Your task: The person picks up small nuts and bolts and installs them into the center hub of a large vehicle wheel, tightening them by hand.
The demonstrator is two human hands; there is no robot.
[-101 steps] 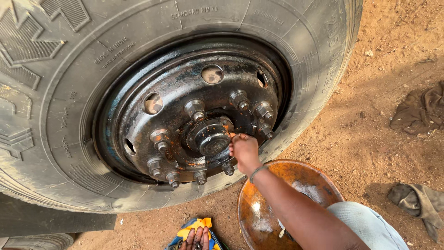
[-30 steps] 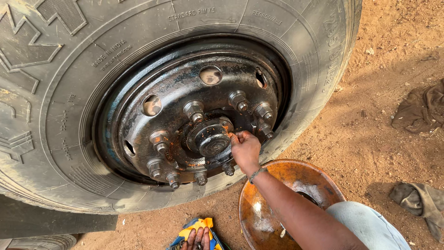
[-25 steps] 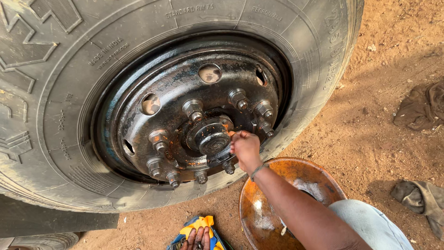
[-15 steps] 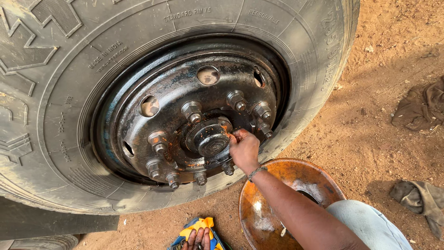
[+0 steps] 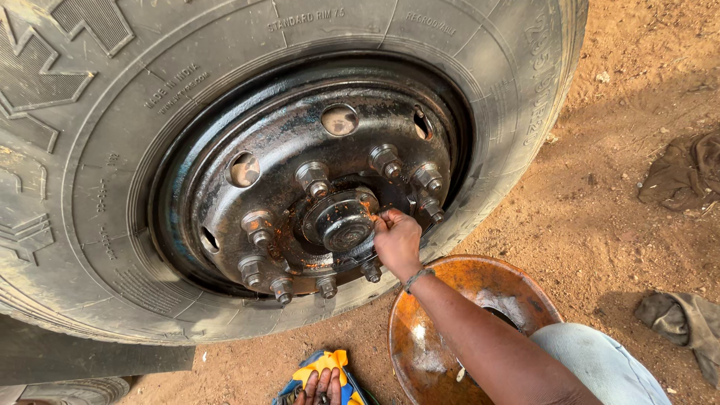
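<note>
A big truck tyre (image 5: 112, 150) on a dark, greasy steel wheel (image 5: 285, 150) fills the left of the head view. Several lug nuts (image 5: 311, 176) ring a central hub cap (image 5: 341, 223) smeared with orange grease. My right hand (image 5: 397, 241) presses against the right side of the hub cap, fingers curled on its edge; whether it holds a small item I cannot tell. My left hand (image 5: 321, 388) rests at the bottom edge on a blue and yellow cloth (image 5: 330, 367), only its fingers showing.
A round rusty orange pan (image 5: 450, 292) with wet residue lies on the red dirt under my right forearm. Dark rags lie at the right (image 5: 686, 176) and lower right (image 5: 682, 322). My knee in light trousers (image 5: 600, 360) is at the bottom right.
My right hand has shifted slightly up and down along the right edge of the hub cap, staying in contact. The left hand has stayed on the cloth.
</note>
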